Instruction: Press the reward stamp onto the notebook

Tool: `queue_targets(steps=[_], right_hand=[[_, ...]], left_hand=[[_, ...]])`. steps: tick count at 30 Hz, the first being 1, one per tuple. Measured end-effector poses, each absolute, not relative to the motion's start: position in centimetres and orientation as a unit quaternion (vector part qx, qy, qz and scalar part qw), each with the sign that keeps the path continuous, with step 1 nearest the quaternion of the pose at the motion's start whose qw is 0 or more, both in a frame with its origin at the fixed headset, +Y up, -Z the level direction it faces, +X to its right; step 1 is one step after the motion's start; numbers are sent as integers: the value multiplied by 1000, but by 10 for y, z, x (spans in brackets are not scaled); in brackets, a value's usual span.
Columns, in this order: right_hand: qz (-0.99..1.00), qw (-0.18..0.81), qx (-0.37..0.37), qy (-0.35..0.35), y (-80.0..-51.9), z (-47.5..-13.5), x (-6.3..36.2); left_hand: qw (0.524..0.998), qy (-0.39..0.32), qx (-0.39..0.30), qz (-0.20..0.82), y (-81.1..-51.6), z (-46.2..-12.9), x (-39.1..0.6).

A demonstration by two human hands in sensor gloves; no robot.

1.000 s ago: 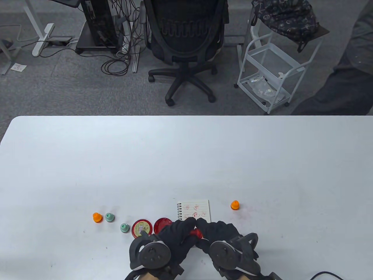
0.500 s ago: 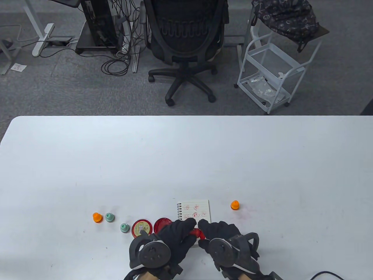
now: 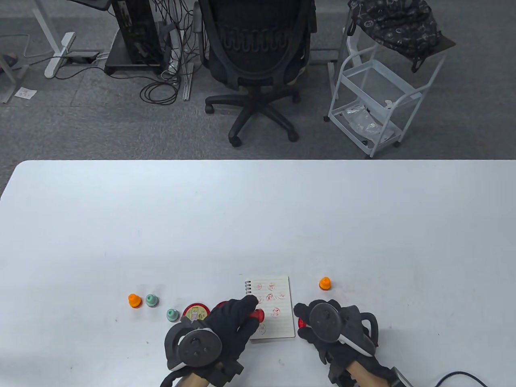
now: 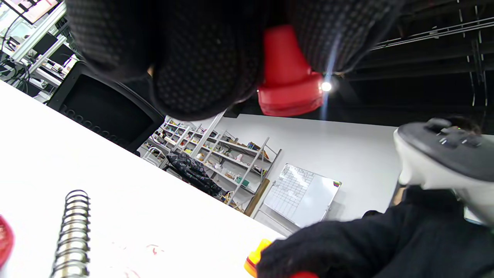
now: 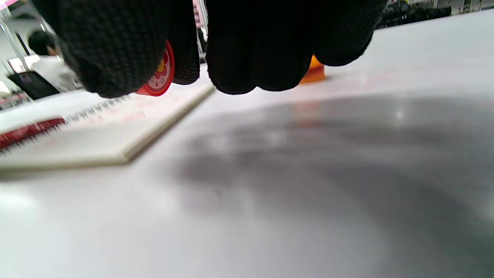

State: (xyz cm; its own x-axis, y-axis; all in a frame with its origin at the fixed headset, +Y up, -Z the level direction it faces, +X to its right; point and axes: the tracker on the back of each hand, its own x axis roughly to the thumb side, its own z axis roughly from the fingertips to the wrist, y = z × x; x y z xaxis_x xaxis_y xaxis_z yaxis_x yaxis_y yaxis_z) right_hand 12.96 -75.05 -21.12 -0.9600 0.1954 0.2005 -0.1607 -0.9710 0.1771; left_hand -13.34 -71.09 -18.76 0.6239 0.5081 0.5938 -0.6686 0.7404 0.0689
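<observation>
A small spiral notebook (image 3: 278, 296) lies open near the table's front edge, its page carrying several red prints. My left hand (image 3: 250, 309) grips a red stamp (image 3: 258, 315) over the notebook's left part; in the left wrist view the red stamp (image 4: 288, 79) juts out from my gloved fingers (image 4: 200, 58), above the notebook's spiral (image 4: 72, 231). My right hand (image 3: 303, 319) is just right of the notebook and pinches a red cap (image 3: 301, 323). In the right wrist view the cap (image 5: 160, 73) shows a round printed face beside the notebook (image 5: 77, 143).
An orange stamp (image 3: 325, 283) stands right of the notebook. To the left are a red ink pad (image 3: 221, 308), its lid (image 3: 196, 313), two green stamps (image 3: 172, 315) (image 3: 151, 300) and another orange stamp (image 3: 134, 300). A chair (image 3: 254, 60) and a white cart (image 3: 375, 92) stand beyond the table.
The two hands, joined on the red stamp before, have come apart. My right hand moved right with the cap; my left hand keeps the stamp over the notebook. The person at top right left view.
</observation>
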Motion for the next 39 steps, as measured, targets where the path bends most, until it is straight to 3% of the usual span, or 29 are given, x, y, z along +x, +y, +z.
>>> queue_targets(steps=[17, 33, 39], right_hand=[[990, -30, 111, 81, -761, -209, 129], [993, 36, 105, 43, -745, -210, 137], [993, 80, 87, 11, -731, -210, 147]], left_hand=[[902, -283, 123, 302, -713, -190, -132], [905, -283, 132, 291, -710, -192, -141], [925, -277, 129, 228, -708, -194, -150]])
